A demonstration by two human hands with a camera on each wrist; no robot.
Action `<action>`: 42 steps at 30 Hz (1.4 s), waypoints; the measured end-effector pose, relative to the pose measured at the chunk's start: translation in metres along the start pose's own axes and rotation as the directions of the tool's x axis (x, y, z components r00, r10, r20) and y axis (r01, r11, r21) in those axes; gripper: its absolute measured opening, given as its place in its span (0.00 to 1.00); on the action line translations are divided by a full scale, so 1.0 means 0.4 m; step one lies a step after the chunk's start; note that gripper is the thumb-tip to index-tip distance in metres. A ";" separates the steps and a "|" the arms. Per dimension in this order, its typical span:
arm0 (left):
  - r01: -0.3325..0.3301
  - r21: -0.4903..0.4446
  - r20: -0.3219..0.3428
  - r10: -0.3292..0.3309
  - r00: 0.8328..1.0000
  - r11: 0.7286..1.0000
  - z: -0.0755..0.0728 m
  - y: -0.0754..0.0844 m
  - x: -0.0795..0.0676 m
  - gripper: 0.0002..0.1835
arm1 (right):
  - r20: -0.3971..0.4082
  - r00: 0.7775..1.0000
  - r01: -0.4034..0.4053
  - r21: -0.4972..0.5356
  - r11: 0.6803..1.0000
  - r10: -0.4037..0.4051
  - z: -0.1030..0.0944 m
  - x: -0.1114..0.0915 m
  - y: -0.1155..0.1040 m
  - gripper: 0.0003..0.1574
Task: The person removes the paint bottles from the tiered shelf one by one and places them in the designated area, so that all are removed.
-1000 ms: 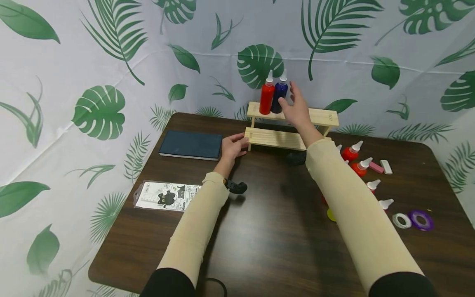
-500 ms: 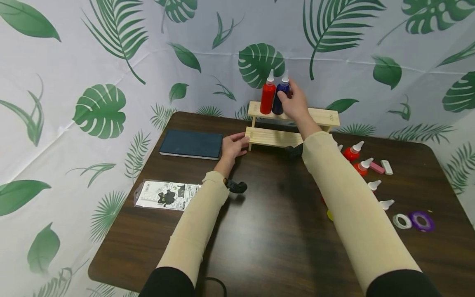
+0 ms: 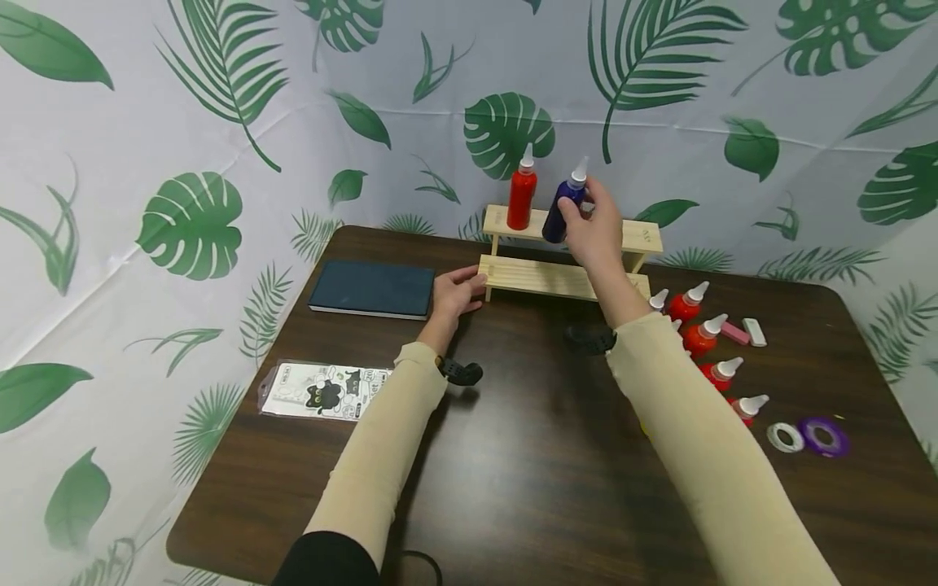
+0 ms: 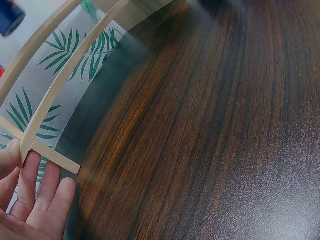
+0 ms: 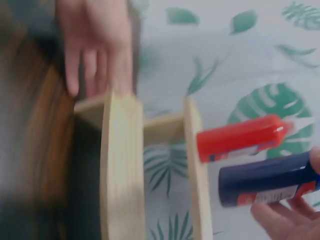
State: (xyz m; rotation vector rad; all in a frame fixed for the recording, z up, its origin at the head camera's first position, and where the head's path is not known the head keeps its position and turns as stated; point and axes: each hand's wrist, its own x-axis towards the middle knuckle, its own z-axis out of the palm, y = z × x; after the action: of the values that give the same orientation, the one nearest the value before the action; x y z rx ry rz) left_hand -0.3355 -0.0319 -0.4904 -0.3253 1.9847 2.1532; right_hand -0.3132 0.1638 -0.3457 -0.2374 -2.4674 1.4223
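My right hand (image 3: 597,232) grips a dark blue squeeze bottle (image 3: 564,210) with a white pointed nozzle. The bottle leans to the right; in the right wrist view the base of this blue bottle (image 5: 260,181) is apart from the shelf. A red squeeze bottle (image 3: 522,199) stands upright on the top tier of a two-tier wooden shelf (image 3: 545,277). My left hand (image 3: 453,295) holds the left end of the shelf's lower board. In the left wrist view the thumb (image 4: 7,157) lies on the board's end and the fingers (image 4: 47,187) are beneath it.
Several red bottles (image 3: 702,338) with white nozzles stand right of the shelf, partly behind my right sleeve. Pink and white blocks (image 3: 753,332) and tape rolls (image 3: 824,437) lie further right. A dark notebook (image 3: 372,289) and a cat-print package (image 3: 326,391) lie left.
My right hand has closed round the blue bottle and lifted it off the top tier, rightward and tilted, away from the red bottle. The left hand stays at the shelf's end.
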 end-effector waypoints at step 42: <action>-0.022 0.021 0.003 0.022 1.000 1.000 0.000 -0.006 0.001 0.17 | -0.212 0.970 -0.153 -0.151 0.977 0.119 -0.014 -0.329 0.308 0.33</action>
State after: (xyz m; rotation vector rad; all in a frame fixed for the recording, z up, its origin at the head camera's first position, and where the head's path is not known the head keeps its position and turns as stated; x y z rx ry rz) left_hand -0.3351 -0.0317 -0.4928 -0.2986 2.0172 2.1425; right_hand -0.1866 0.1933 -0.4709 -0.5688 -2.4408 1.1751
